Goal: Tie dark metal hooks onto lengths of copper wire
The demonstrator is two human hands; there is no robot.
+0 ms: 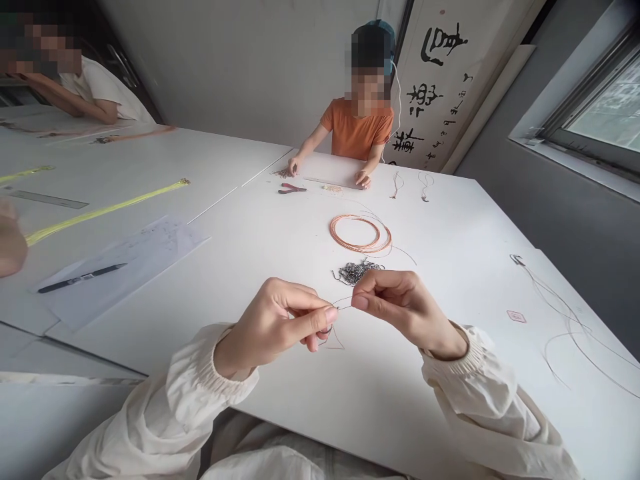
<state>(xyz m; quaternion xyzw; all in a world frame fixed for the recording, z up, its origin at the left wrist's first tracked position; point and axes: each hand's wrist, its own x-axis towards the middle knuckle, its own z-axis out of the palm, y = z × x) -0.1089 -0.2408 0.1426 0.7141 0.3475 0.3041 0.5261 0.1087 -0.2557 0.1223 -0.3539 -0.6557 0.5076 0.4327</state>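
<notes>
My left hand [280,320] and my right hand [395,303] meet just above the white table [450,280], both in cream sleeves. Each pinches one end of a short thin wire [343,302] that spans the small gap between the fingertips. A tiny loop or ring hangs under my left fingers; I cannot make out what it is. Just beyond my hands lies a pile of small dark metal hooks [356,271]. Farther back rests a coil of copper wire [360,233].
A person in an orange shirt [357,130] sits across the table with red pliers [291,189] nearby. Loose wires [570,320] trail at the right. A pen [83,277] lies on paper at the left, with yellow strips [107,210] beyond. Another person's hand [10,243] shows at the left edge.
</notes>
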